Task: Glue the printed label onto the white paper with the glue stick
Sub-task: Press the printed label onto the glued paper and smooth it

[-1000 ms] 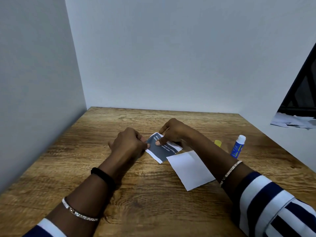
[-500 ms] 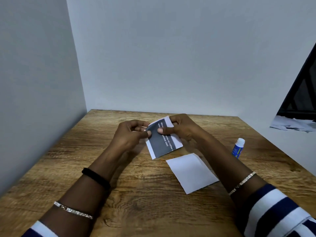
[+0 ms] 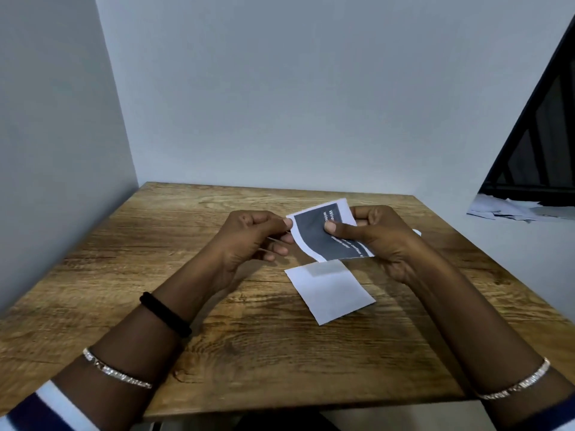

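Printed label [image 3: 314, 236] being held above the table [image 3: 186, 244], left corner being pinched by the left hand [image 3: 249, 234], right side being gripped by the right hand [image 3: 373, 234], white paper [image 3: 333, 293] lying just beneath the hands.

The printed label [image 3: 311, 236] shows white letters "Wire" and "winc", rest unreadable.

Left arm: black elastic band [image 3: 165, 314] nearest the fingers [image 3: 278, 251], glittering silver bracelet [image 3: 116, 373] farther back, navy-and-white striped sleeve [image 3: 46, 409] last. Right arm: matching bracelet [image 3: 516, 384] behind the fingers, navy sleeve edge [image 3: 560, 415] beyond.
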